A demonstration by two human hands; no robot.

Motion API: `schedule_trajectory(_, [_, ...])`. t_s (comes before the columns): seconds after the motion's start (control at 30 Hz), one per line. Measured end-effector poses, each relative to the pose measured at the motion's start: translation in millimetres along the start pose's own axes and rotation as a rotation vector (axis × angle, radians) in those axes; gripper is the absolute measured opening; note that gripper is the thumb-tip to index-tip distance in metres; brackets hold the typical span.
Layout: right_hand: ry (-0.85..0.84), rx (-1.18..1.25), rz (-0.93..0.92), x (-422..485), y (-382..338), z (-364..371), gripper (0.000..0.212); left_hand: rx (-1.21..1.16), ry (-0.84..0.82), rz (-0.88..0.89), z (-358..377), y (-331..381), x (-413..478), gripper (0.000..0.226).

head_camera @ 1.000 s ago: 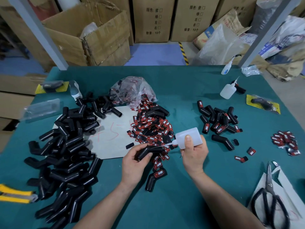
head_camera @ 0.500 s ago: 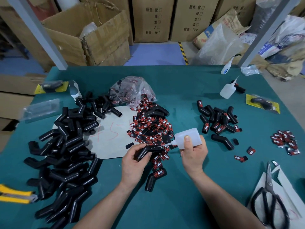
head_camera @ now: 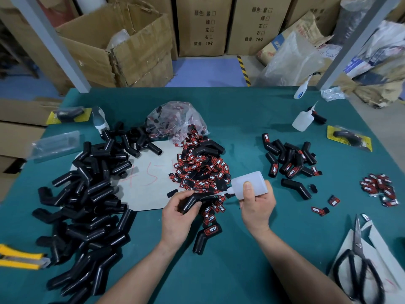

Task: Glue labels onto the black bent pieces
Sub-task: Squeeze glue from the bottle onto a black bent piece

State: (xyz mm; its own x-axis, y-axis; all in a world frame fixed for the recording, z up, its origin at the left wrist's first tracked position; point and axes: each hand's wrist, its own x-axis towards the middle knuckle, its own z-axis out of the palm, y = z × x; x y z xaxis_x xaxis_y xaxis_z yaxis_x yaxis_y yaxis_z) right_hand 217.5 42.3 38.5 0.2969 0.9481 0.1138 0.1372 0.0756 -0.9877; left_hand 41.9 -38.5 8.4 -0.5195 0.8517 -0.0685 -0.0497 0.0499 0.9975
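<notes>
Held a bent piece in the curled left fingers, thumb pressed on its near side. Kept the left hand just above the counter. Gripped a glue bottle with the right fingers, thumb flat along its body, right hand just right of the left. Pointed the nozzle left, tip over the piece's upper face; could not tell whether touching.

Held the piece at the near edge of the label pile, red and black, heaped mid-counter and partly on a paper sheet. Found one labelled piece lying just near of the hands. Found a big heap of bare pieces to the left, overlapping the sheet's left edge. Found a labelled cluster to the right, well apart from the hands, and a small label heap further right. Noted a plastic bag beyond the label pile, a spare bottle at far right, scissors at near right, and a yellow knife at near left.
</notes>
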Motion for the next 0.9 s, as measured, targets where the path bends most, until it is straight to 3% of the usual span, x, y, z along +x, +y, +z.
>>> schedule_trajectory(0.1, [-0.007, 0.002, 0.001, 0.2, -1.2, -1.6, 0.033, -0.006, -0.002, 0.010, -0.3, 0.0, -0.1, 0.037])
schedule_trajectory(0.47, [0.023, -0.023, -0.051, 0.4, -5.4, -1.1, 0.017, 0.019, -0.013, 0.053, 0.6, 2.6, 0.6, 0.052])
schedule_trajectory(0.9, [0.035, 0.027, 0.033, 4.7, -0.4, -1.1, 0.029, 0.021, -0.021, 0.094, -0.6, -2.7, 1.6, 0.045])
